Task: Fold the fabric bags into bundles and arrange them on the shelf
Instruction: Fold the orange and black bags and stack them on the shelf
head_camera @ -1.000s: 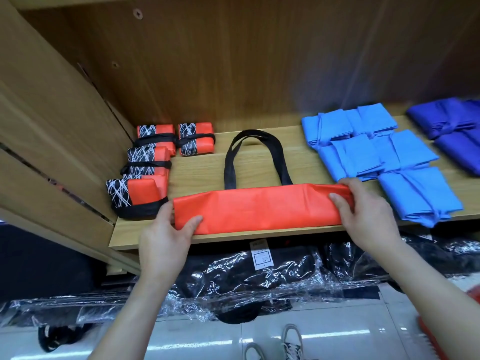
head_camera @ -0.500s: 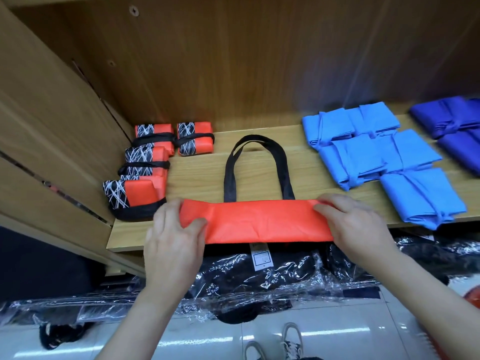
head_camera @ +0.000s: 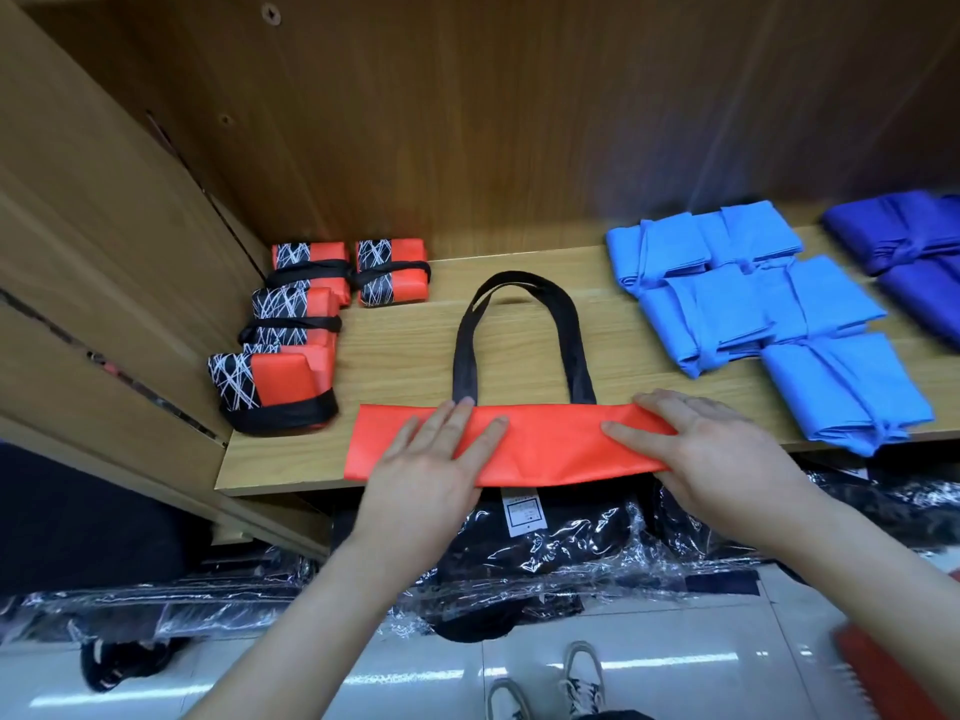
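Near the front lip of the pale wood-grain shelf [head_camera: 405, 356]: orange non-woven fabric bag [head_camera: 545, 449], folded down to a long flat strip, near edge just overhanging the lip. Black webbing handles [head_camera: 524, 324] looped away toward the far panel, lying flat on the board.

Left hand [head_camera: 426, 475] spread flat on the strip's left half, fingers straight, pressing. Right hand [head_camera: 717, 459] laid over the right end, fingers flat, thumb pointing inward along the cloth; no pinch visible.

Judged light, soft and limp, holding a crease only under pressure; probably a little slick on the laminate. Best taken at one short end and folded across toward the other, handles kept free for the wrap.

Far left: four finished orange-and-black bundles [head_camera: 280, 387] bound in their handles. Right: light blue folded bundles [head_camera: 779, 324], darker blue bundles [head_camera: 914, 262] beyond. Below the shelf: black goods in clear plastic wrap [head_camera: 561, 553]; glossy white floor tiles [head_camera: 415, 667]; toes of sneakers [head_camera: 582, 672].
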Demonstrator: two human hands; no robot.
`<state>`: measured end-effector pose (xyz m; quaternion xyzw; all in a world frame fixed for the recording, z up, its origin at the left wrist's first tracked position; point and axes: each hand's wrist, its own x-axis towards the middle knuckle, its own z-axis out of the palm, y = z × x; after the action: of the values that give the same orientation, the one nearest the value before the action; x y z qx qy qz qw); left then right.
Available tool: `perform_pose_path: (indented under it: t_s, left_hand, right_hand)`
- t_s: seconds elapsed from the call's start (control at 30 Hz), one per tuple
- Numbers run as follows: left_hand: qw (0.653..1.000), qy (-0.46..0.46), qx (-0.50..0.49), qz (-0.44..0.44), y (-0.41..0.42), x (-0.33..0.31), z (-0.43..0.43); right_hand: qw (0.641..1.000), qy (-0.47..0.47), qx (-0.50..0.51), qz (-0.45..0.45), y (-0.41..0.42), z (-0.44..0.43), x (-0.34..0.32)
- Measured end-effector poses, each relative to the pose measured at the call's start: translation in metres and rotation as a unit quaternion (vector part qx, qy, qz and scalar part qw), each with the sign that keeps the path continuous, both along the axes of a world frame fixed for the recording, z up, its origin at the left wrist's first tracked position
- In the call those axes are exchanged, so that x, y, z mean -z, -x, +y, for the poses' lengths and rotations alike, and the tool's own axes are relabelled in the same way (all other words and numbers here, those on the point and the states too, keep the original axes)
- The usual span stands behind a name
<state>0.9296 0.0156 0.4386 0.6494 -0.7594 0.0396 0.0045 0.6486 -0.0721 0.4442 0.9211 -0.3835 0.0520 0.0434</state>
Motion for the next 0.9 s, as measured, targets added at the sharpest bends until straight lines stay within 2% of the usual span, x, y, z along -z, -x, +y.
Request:
perform_pose_path:
  t_s: [0.1,0.13,0.2,0.27,0.33,0.4,0.43,0.47,0.57,0.7,0.8,0.9]
  left_hand:
    - [1.000,-0.021,-0.018,0.004,0.008,-0.001,-0.004]
    - [0.999,-0.019,-0.026,0.015,0.009,-0.003,-0.003]
    - [0.999,-0.013,-0.041,0.028,0.010,-0.012,0.002]
    - [0.998,-0.016,-0.060,0.016,0.013,-0.022,0.006]
    - [0.996,-0.020,-0.086,-0.019,0.020,-0.029,0.007]
    - [0.994,-0.011,-0.099,-0.042,0.031,-0.028,0.006]
    - [0.994,-0.018,-0.104,-0.031,0.036,-0.026,0.006]
    - [0.993,-0.026,-0.110,-0.011,0.043,-0.025,0.005]
    - [0.992,-0.043,-0.115,-0.006,0.056,-0.026,0.007]
    - [0.988,-0.107,-0.108,-0.023,0.053,-0.026,0.021]
    - [0.987,-0.137,-0.057,0.063,0.038,-0.039,0.036]
    - [0.976,-0.153,0.023,0.155,0.008,-0.051,0.039]
  right_hand:
    - [0.995,-0.058,0.018,-0.073,0.003,-0.005,-0.008]
    - [0.988,-0.068,0.039,-0.130,0.002,-0.005,-0.011]
    - [0.961,-0.030,0.097,-0.259,-0.003,-0.005,-0.020]
    - [0.912,-0.016,0.156,-0.380,-0.016,0.004,-0.031]
    - [0.842,-0.131,0.212,-0.478,-0.035,0.014,-0.042]
    - [0.772,-0.276,0.240,-0.519,-0.061,0.023,-0.045]
    - [0.765,-0.307,0.238,-0.514,-0.074,0.026,-0.043]
    - [0.782,-0.304,0.228,-0.495,-0.086,0.029,-0.039]
    - [0.849,-0.213,0.180,-0.449,-0.110,0.027,-0.024]
    - [0.883,-0.183,0.103,-0.420,-0.115,0.013,-0.012]
    - [0.904,-0.194,0.029,-0.379,-0.103,-0.012,-0.012]
    - [0.920,-0.255,-0.056,-0.291,-0.090,-0.038,-0.011]
